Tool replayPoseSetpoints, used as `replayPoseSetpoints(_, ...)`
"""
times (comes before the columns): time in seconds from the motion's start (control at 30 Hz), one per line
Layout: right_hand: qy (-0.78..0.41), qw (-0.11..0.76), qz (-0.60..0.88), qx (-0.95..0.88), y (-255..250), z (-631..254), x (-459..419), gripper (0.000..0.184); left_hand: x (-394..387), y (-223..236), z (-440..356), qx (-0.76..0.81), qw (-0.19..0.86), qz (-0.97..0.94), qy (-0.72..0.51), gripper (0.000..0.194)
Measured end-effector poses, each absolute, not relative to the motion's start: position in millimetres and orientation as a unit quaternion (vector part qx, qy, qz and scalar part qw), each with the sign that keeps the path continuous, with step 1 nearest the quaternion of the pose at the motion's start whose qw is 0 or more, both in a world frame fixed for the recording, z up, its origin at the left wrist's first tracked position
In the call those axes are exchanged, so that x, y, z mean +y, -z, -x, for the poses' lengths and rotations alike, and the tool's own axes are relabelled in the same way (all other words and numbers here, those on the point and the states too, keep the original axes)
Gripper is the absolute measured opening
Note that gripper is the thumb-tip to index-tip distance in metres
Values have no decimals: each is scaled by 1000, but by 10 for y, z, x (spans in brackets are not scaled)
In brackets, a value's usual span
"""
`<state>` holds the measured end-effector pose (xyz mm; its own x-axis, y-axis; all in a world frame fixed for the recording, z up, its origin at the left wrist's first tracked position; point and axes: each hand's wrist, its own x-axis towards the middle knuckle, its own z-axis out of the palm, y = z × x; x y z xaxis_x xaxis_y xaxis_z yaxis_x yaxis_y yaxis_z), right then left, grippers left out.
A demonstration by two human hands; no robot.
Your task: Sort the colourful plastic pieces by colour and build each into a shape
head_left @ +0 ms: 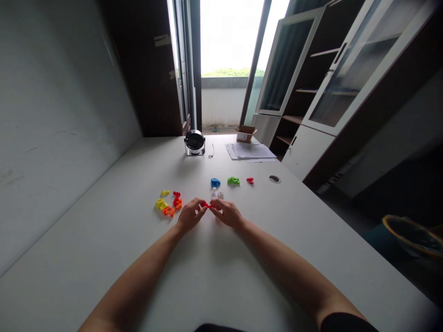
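Observation:
Between my two hands, just above the white table, is a small red plastic block [208, 205]. My left hand [191, 215] pinches it from the left, and my right hand [225, 213] pinches it from the right. Right behind my fingers lie white blocks [217, 193], partly covered by my right hand. Farther back sit blue blocks [215, 182], green blocks [233, 180] and a red piece [249, 180]. To the left of my left hand is a loose group of yellow blocks [161, 204], orange blocks [169, 211] and red blocks [177, 201].
A round black-and-silver device [194, 143] stands at the back of the table [214, 286]. Papers [249, 151] and an open cardboard box [246, 133] are at the back right, near a cable hole [274, 179]. A wall [51, 115] borders the left side.

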<state>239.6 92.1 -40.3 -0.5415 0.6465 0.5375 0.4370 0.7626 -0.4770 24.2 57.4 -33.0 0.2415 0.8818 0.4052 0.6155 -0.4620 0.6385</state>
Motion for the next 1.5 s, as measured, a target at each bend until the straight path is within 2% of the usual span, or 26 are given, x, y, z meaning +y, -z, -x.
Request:
replayPoseSetpoints(0.5, -117, 341, 308, -881, 436, -2402, 936, 15, 612, 381, -222, 498, 174, -771, -356, 26)
replayPoseSetpoints(0.9, -105, 364, 324, -867, 490, -2402, 983, 24, 591, 351, -245, 489, 197, -763, -374, 19)
replayPoseSetpoints(1.2, -120, 365, 331, -862, 459, -2418, 970, 23, 586, 337, -243, 486, 195, -770, -365, 19)
replayPoseSetpoints(1.37, -125, 362, 325, -865, 435, -2420, 955, 23, 573, 308, -244, 493, 183, -775, -350, 29)
replayPoseSetpoints(1.5, -122, 365, 326, -863, 417, -2419, 937, 30, 579, 307, -239, 496, 175, -778, -344, 33)
